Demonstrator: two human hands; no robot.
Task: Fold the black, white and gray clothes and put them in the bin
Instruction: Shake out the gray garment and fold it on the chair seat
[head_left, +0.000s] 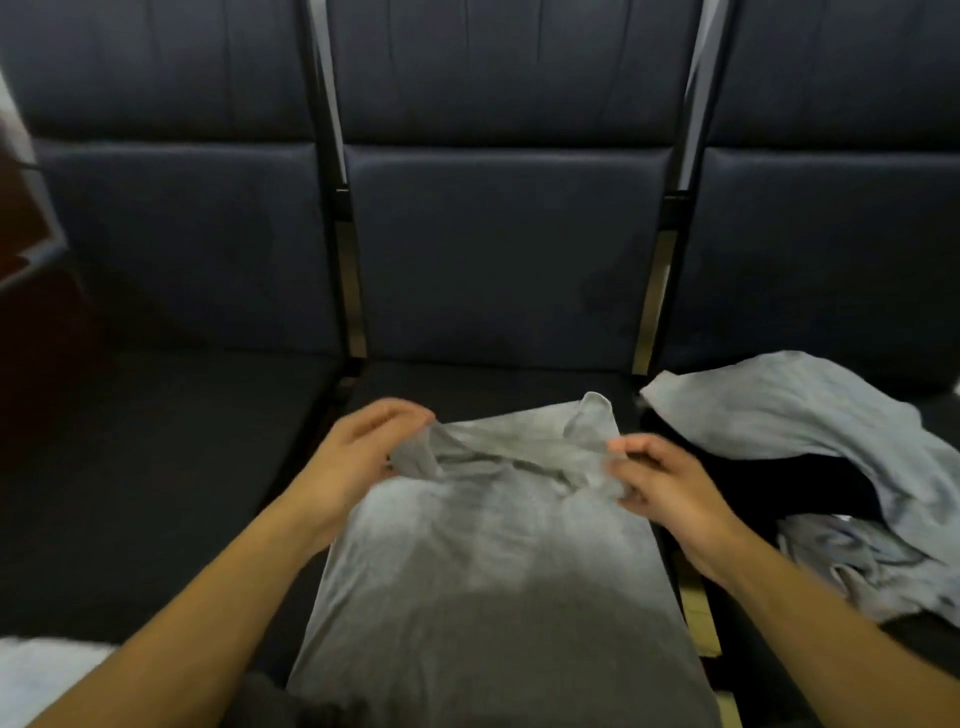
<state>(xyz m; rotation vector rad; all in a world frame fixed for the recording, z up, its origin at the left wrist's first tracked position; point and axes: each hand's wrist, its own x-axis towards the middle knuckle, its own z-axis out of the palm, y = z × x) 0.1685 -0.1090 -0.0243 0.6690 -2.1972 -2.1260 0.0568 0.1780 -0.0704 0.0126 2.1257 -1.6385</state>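
Head view. I am looking down on a row of dark blue padded seats (498, 249) with upright backrests, split by metal dividers (652, 296). On the seat to the right lies a loose heap: a light gray garment (810, 421) draped over a black garment (779, 483), with a crumpled pale piece (872, 566) at its near edge. The heap sits just beside the work area, touching nothing I hold. At the lower left corner a white cloth (47, 675) shows, partly cut off by the frame. A reddish-brown object with a pale edge at far left is too blurred to identify. I see no bin in this view.

The gray shirt (488, 571) lies flat along the middle seat, narrowed lengthwise, near end running out of frame below. Its far end is rumpled, one corner standing up at the upper right.

My left hand (358, 457) pinches the far left fold of the gray shirt, fingers curled round the fabric. My right hand (660, 478) grips the far right edge likewise. Both forearms are bare.
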